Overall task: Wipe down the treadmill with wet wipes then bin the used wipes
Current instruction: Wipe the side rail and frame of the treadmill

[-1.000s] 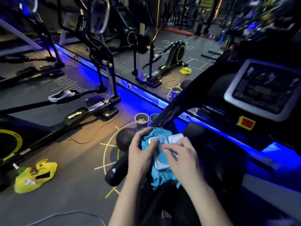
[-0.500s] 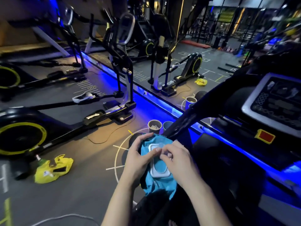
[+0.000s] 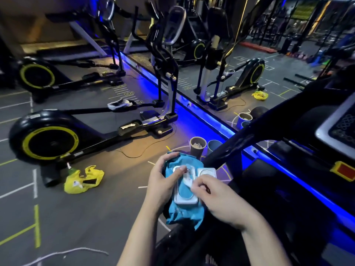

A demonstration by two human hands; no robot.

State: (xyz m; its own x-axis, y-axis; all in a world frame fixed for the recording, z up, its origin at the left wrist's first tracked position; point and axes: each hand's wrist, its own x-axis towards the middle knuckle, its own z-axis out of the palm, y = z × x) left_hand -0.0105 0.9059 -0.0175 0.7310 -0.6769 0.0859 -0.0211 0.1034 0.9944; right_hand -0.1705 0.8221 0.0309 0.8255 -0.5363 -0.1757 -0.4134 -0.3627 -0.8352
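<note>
Head view, hands [image 3: 162, 182] grip pack [image 3: 183, 212], pinch wipe [image 3: 187, 180]

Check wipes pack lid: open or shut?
Open. The white lid is flipped out beside the wipes pack opening; the right hand pinches a wipe there.

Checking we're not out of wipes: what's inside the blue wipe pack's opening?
A white wipe pokes out of the wipe pack, pinched by the right hand; the lid is flipped open. How many remain inside the pack cannot be seen.
</note>
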